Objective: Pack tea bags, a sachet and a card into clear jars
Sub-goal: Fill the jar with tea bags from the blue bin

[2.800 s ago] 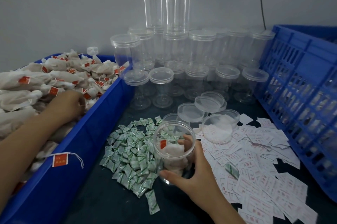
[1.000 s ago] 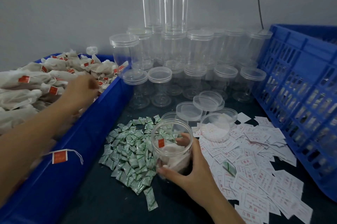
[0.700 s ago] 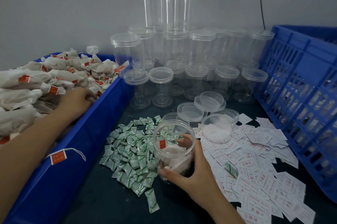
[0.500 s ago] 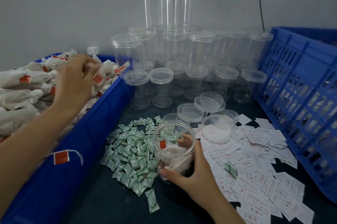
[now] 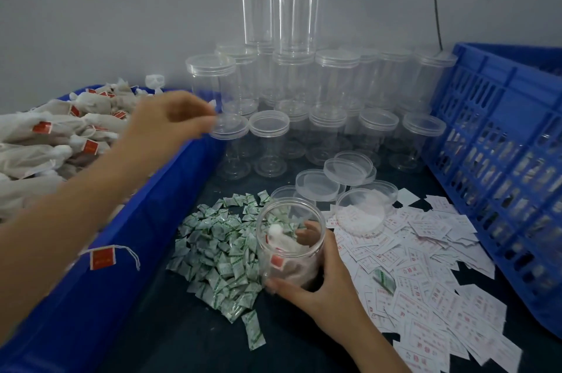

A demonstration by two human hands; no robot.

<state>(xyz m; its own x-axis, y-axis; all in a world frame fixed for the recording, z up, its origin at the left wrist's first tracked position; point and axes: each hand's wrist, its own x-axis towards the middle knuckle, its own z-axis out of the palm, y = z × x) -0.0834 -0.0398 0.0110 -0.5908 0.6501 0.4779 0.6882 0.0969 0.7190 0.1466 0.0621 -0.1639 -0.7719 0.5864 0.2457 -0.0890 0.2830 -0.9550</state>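
My right hand [image 5: 319, 287] grips an open clear jar [image 5: 290, 245] standing on the dark table; the jar holds white tea bags with red tags. My left hand [image 5: 170, 120] hovers, blurred, above the right edge of the blue bin [image 5: 91, 266], fingers curled and pinched together. Blur hides whether they hold anything. White tea bags [image 5: 45, 135] with red tags fill that bin. A heap of green-and-white sachets [image 5: 222, 251] lies just left of the jar. White cards [image 5: 425, 266] with red print are spread to its right.
Lidded empty clear jars [image 5: 304, 84] are stacked against the back wall. Loose lids [image 5: 346, 172] and another open jar [image 5: 362, 214] sit behind the held jar. A blue slatted crate [image 5: 501, 160] walls the right side. One red tag [image 5: 103, 258] hangs over the bin's wall.
My left hand rose from the tea bag pile, pinching a bag half a second ago, and has swung right over the bin's edge. My right hand and the jar stayed put.
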